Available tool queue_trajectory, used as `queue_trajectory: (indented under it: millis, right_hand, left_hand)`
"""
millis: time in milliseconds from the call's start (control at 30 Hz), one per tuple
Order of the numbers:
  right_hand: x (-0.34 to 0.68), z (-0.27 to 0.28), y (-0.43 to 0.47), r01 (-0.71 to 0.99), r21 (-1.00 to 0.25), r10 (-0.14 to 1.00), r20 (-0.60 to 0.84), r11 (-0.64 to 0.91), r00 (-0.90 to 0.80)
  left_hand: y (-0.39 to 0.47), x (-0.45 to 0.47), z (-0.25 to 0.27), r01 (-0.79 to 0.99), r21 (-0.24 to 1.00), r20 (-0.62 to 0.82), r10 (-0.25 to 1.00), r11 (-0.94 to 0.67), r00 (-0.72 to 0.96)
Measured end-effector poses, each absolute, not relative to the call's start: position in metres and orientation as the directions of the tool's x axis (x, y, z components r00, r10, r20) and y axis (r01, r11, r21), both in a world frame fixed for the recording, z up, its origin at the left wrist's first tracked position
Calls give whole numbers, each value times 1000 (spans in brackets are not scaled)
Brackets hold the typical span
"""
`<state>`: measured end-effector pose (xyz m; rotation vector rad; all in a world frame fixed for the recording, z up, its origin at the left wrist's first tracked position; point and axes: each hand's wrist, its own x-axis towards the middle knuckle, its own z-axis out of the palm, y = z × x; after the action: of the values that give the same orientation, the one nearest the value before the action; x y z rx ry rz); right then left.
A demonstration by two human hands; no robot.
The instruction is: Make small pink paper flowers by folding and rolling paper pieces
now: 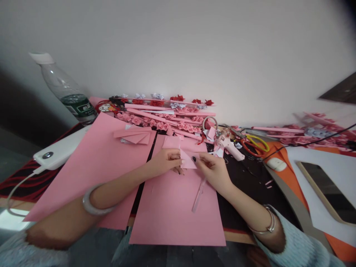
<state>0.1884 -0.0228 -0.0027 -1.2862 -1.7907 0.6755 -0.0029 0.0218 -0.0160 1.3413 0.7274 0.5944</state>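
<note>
Both hands hold one small piece of folded pink paper (188, 160) above a large pink sheet (178, 215). My left hand (171, 161) pinches its left side, with the thumb in front and fingers behind. At the right edge, my right hand (210, 167) grips the paper between thumb and fingers; a dark nail shows there. Beneath the right hand, a narrow translucent stick (198, 196) lies on the sheet. Just behind the hands rests another small pink paper piece (171, 142).
A second pink sheet (91, 178) carries folded pink pieces (136, 136). Paper flowers (189, 127) and rolled pink sticks (152, 116) line the wall. Right are a glue gun (230, 146), scissors (257, 144) and a phone (328, 191); left, a bottle (66, 89) and power bank (61, 148).
</note>
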Motion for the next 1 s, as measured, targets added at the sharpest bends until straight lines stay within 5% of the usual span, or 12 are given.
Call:
queue_trajectory:
  millis: [267, 700, 867, 1000]
  right_hand:
    - [186, -1, -18, 113, -990, 986, 64, 82, -156]
    - [187, -3, -15, -243, -966, 970, -29, -89, -241]
    - [189, -3, -16, -317, -943, 962, -9, -99, -274]
    - [187, -6, -16, -214, -976, 974, 4, -46, -227]
  left_hand:
    - [20, -3, -11, -11, 997, -56, 770, 82, 636]
    - [19, -9, -6, -186, 950, -71, 754, 251, 654]
    - [22, -10, -8, -285, 899, -30, 698, 331, 716]
    - [20, -6, -6, -169, 960, -60, 755, 222, 653]
